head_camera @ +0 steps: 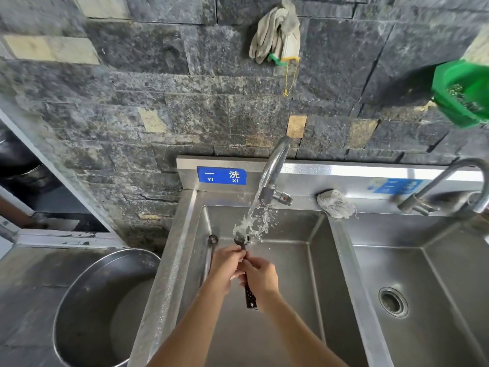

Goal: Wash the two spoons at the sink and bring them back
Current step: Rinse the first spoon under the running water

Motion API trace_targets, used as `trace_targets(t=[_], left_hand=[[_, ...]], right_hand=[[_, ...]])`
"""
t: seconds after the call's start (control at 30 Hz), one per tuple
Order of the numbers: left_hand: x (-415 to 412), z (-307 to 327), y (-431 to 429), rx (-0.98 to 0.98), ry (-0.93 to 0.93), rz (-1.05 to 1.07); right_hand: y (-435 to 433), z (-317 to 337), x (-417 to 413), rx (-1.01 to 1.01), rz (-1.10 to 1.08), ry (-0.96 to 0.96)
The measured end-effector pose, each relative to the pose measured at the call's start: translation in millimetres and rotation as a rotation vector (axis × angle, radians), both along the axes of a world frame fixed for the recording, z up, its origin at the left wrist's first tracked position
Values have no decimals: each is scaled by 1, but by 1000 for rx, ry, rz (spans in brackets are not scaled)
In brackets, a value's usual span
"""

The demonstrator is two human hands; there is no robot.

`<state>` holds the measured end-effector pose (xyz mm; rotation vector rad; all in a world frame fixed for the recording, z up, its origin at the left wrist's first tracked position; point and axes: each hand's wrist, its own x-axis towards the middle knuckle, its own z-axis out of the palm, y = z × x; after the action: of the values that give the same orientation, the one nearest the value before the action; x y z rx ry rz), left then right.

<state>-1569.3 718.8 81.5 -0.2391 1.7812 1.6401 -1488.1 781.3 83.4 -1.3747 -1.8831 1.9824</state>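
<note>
Head view, single frame. The spoon (248,295) is held over the left basin of the steel sink (285,226). Its bowl points far and sits right in the stream of water (254,207) falling from the curved chrome faucet (274,162), and spray breaks off the bowl. The left hand (227,266) pinches the neck on the near side of the bowl, fingertips closed tight on it. The right hand (260,276) has its fingers curled round the middle of the handle, and the dark, dotted handle end sticks out on the near side of that fist. The two hands touch. I judge the spoon light and stiff: a thin metal bowl on a flat dark handle. The dotted pattern may give some texture, though I cannot tell if it is raised. Wet, it will be slippery, so the hold belongs on the handle, not the smooth bowl; a two-point hold suits rubbing. What I take for the second spoon (212,239) lies apart from the hands. It is all bare metal, round end far, shaft along the basin's left wall; I would lift it by the shaft. The sink is brushed steel, with drops beaded on its left rim. A grey frayed scrubbing pad (334,203) sits on the far ledge, right of the faucet. Knit work gloves (277,33) hang on the rough dark stone wall (132,102).
</note>
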Motion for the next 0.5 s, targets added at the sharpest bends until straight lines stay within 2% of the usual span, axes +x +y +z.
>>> trace_targets(t=[0.5], left_hand=[[-4,-6,3,18,-35,-26]], right_hand=[[-5,2,1,35,-26,-30]])
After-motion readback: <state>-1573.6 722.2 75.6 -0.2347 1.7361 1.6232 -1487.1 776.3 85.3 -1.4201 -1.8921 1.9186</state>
